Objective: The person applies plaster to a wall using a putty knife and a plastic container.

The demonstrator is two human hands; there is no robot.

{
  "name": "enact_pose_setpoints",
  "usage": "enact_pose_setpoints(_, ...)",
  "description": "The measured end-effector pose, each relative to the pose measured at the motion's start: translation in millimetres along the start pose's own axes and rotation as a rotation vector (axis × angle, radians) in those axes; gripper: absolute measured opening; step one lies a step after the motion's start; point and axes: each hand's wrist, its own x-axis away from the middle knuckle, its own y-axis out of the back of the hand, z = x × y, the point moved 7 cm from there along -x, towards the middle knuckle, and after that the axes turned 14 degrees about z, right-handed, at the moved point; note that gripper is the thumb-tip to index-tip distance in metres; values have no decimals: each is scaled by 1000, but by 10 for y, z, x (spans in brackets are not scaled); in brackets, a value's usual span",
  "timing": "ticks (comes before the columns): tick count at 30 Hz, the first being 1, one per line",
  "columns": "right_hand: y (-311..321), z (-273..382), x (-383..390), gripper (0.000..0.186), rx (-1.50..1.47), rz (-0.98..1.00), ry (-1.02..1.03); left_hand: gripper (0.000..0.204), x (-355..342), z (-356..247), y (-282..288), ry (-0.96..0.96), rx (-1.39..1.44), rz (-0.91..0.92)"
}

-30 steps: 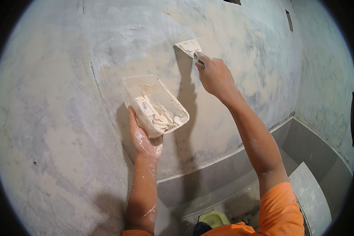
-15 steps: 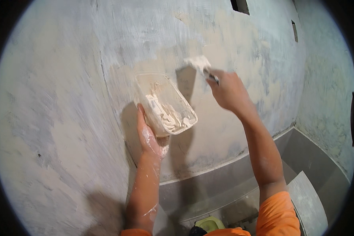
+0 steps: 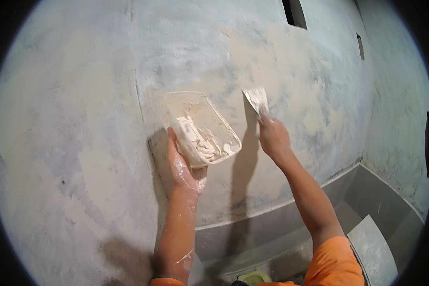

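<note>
My left hand [image 3: 183, 171], smeared with white paste, grips a translucent plastic container [image 3: 216, 123] from underneath, tilted so the thick cream paste [image 3: 202, 141] inside shows. To its right, my right hand [image 3: 274, 136] is closed on the handle of a putty knife [image 3: 255, 100]; the blade carries pale paste and is at the wall surface, casting a long shadow below. The wall [image 3: 76, 119] has patchy cream and grey coats and a thin vertical crack left of the container.
A grey ledge [image 3: 376, 190] runs along the wall's foot to the corner with a greenish side wall [image 3: 398, 95]. A pale board [image 3: 372, 248] leans at lower right; a yellow-green object [image 3: 254, 278] shows at the bottom. Two narrow dark openings [image 3: 293, 12] are high up.
My right hand and the putty knife have moved down and to the right across the wall. The container has shifted slightly right in view, still in my left hand.
</note>
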Motion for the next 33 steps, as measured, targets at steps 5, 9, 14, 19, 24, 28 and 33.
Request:
enact_pose_setpoints(5, 643, 156, -91, 34, -107, -78, 69, 66, -61, -11, -37, -14, -28, 75)
enact_pose_setpoints(9, 1267, 529, -743, 27, -188, -263, 243, 64, -105, -7, 76, -10, 37, 146)
enact_pose_setpoints(14, 1170, 480, -1255, 31, -177, -331, 238, 60, -50, -70, 52, -37, -29, 52)
enact_pose_setpoints(19, 102, -320, -677, 46, -72, -268, 198, 60, -47, -21, 52, -40, -41, -36)
enact_pose_setpoints(24, 71, -475, 221, 39, -103, -145, 86, 62, -94, 15, 91, -7, -3, 65)
enact_pose_setpoints(28, 741, 80, -179, 34, -221, -200, 145, 63, -114, -30, 47, -34, 26, 124)
enact_pose_setpoints(33, 1236, 655, -1133, 32, -279, -329, 314, 61, -99, -34, 104, -43, 16, 61)
